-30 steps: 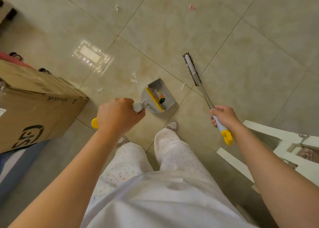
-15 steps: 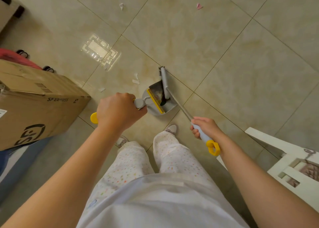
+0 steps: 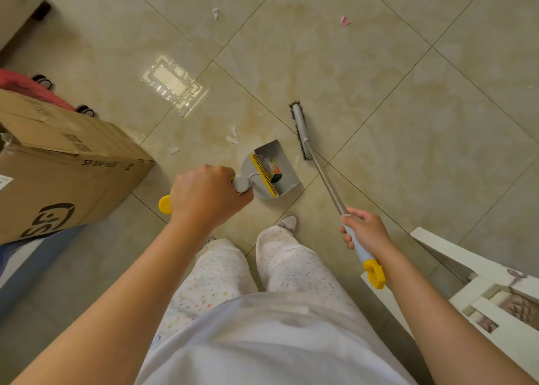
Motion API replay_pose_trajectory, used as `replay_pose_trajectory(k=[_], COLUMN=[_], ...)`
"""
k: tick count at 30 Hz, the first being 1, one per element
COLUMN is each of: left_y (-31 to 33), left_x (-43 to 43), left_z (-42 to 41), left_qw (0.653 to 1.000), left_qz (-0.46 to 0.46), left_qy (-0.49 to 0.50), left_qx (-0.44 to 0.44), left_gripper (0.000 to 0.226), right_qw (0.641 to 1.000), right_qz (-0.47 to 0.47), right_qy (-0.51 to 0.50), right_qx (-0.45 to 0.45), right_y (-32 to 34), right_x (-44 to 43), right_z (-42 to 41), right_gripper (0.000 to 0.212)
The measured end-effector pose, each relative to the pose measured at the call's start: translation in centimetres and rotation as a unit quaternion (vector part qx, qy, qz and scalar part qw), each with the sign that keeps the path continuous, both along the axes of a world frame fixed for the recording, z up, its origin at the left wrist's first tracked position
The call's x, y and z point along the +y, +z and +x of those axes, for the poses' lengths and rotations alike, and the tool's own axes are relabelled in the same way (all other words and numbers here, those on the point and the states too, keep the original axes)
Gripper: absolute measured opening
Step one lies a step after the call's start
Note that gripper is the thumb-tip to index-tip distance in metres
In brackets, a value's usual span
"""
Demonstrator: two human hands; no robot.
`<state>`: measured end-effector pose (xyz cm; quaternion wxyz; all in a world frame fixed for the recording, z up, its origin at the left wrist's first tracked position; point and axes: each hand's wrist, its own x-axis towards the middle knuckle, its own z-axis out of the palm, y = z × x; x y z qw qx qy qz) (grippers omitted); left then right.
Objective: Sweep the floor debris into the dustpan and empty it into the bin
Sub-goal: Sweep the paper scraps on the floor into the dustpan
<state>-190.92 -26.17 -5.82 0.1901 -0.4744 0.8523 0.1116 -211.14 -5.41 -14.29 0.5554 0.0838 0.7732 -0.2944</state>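
A grey dustpan (image 3: pixel 287 177) with a yellow comb edge rests on the tiled floor and holds several scraps. My left hand (image 3: pixel 204 198) grips its long handle, whose yellow end sticks out behind my fist. My right hand (image 3: pixel 366 233) holds the broom handle near its yellow loop. The broom head (image 3: pixel 300 129) lies on the floor just right of the pan's mouth. White paper bits (image 3: pixel 233 135) sit left of the pan, more (image 3: pixel 215 13) lie farther off, and a pink scrap (image 3: pixel 345 20) is at the top. No bin is in view.
A brown cardboard box (image 3: pixel 58 163) stands at the left, with red and blue items beside it. A white wooden frame (image 3: pixel 478 291) lies at the lower right. My legs and a shoe (image 3: pixel 288 221) are just below the dustpan.
The broom head, which was inside the dustpan half a second ago, has swung back out to the right. The dustpan and my left hand have stayed put.
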Motion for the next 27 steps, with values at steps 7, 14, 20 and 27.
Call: replay_pose_trajectory(k=[7, 14, 20, 27], left_y=[-0.2, -0.1, -0.1, 0.0], left_x=[-0.2, 0.5, 0.9, 0.9], left_z=[0.1, 0.4, 0.9, 2.2], left_qw=[1.0, 1.0, 1.0, 1.0], left_qz=[0.002, -0.002, -0.007, 0.009], left_qy=[0.002, 0.0, 0.001, 0.004], left_qx=[0.005, 0.007, 0.008, 0.003], left_gripper=[0.047, 0.045, 0.046, 0.045], right_qw=[1.0, 0.997, 0.999, 0.999], right_qz=[0.011, -0.016, -0.032, -0.028], right_qy=[0.015, -0.03, 0.007, 0.033], right_qx=[-0.013, -0.07, -0.029, -0.004], right_y=[-2.2, -0.8, 0.4, 0.7], right_x=[-2.0, 0.0, 0.6, -0.5], right_z=[0.6, 1.2, 1.4, 0.8], right_gripper=[0.048, 0.047, 0.047, 0.049])
